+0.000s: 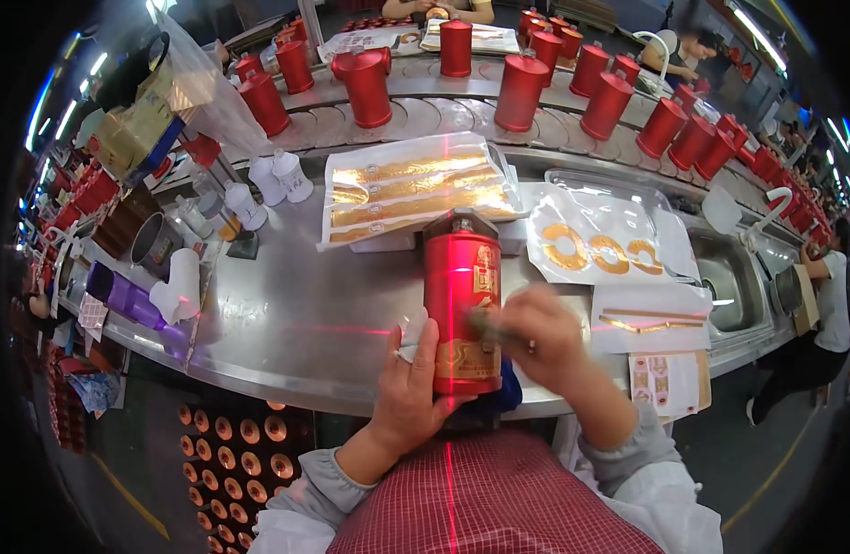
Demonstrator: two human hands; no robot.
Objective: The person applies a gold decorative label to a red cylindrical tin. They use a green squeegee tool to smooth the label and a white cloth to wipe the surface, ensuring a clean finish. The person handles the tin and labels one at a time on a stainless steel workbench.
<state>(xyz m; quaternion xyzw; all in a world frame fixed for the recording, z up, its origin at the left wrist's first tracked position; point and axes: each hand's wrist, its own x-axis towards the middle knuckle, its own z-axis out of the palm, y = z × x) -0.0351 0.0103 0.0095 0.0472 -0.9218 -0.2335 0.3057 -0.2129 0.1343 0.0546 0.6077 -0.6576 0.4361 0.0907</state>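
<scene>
A red bottle with gold characters and a gold label near its base stands upright before me at the table's front edge. My left hand is closed around its lower left side, and a bit of white paper or cloth shows at the fingers. At the right side of the bottle's front is my right hand, smeared by motion with its fingers curled. A small dark greenish thing shows at its fingertips against the bottle, too blurred to name.
Behind the bottle lies a sheet of gold label strips; to its right is a sheet of gold ring-shaped labels. Red bottles ride a curved conveyor. White squeeze bottles and a purple bottle are at left, a sink at right.
</scene>
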